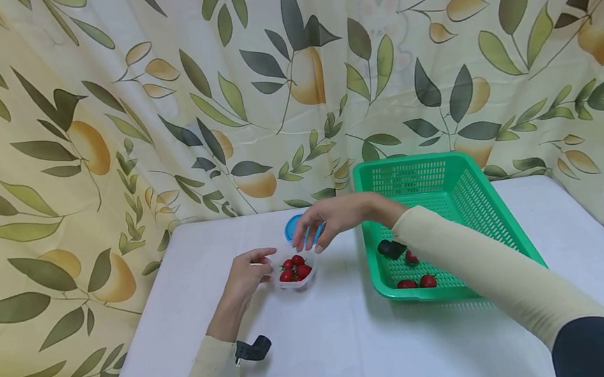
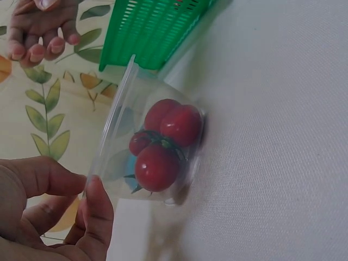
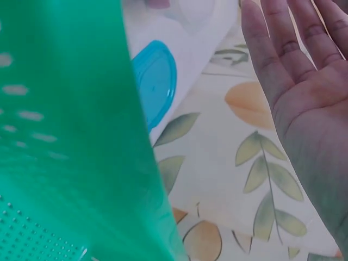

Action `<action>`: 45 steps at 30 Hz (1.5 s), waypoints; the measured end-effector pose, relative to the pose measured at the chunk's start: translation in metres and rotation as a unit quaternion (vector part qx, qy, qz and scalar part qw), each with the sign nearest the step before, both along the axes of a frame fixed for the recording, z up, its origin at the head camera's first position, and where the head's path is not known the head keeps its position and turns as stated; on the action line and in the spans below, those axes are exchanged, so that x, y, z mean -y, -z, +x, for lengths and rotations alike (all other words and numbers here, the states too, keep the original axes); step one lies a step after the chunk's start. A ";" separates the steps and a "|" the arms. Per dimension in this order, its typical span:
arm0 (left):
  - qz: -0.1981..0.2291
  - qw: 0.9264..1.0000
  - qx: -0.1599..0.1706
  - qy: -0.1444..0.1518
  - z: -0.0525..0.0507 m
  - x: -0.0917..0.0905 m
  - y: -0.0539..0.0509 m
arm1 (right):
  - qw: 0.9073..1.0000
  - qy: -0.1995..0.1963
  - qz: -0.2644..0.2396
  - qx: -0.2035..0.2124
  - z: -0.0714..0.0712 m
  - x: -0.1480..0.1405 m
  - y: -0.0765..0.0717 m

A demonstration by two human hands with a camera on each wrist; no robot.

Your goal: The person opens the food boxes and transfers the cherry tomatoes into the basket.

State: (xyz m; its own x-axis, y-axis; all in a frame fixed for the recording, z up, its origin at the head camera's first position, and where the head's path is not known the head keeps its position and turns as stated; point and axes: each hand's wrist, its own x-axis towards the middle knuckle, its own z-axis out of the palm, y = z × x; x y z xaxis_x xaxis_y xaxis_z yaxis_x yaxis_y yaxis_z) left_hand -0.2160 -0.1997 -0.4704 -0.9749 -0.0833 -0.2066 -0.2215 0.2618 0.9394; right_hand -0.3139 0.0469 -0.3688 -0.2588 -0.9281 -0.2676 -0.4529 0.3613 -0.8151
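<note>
Facing a cream fabric curtain printed with green leaves and orange fruit [image 1: 308,149] and looking down on a white cloth-covered table [image 1: 315,367] in the head view. Holding a small clear plastic container [image 1: 295,285] at its left side with the left hand [image 1: 245,277], and seeing red cherry tomatoes [image 1: 303,271] inside. Hovering the right hand [image 1: 335,216] near the container's far right corner, partly covering a rounded blue plastic lid [image 1: 292,227], fingers loosely bent and slightly parted. Reaching a beige right sleeve [image 1: 479,254] across a perforated green plastic basket [image 1: 380,280], with more tomatoes lying toward its near left corner.

Pinching the container's rim between thumb and fingertip in the left wrist view; viewing four tomatoes through its clear wall.

Showing the right palm and gently extended, slightly spread fingers in the right wrist view, beside the blurred basket wall and the lid.
</note>
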 end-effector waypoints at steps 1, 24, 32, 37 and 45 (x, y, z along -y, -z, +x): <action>0.001 1.000 0.000 0.000 0.000 0.000 0.000 | 1.000 -0.004 0.001 -0.002 -0.001 0.003 0.001; 0.023 0.999 -0.028 -0.010 -0.002 0.001 0.004 | 0.993 -0.044 0.102 -0.034 -0.004 0.061 0.021; 0.017 1.000 -0.021 -0.012 -0.002 0.001 0.005 | 0.990 -0.030 0.137 -0.030 -0.002 0.075 0.035; 0.016 1.000 -0.020 -0.014 -0.002 0.001 0.005 | 0.986 -0.027 0.162 -0.012 0.000 0.080 0.041; 0.007 1.000 -0.017 -0.007 -0.002 0.002 0.003 | 0.984 -0.017 0.177 -0.016 0.000 0.080 0.047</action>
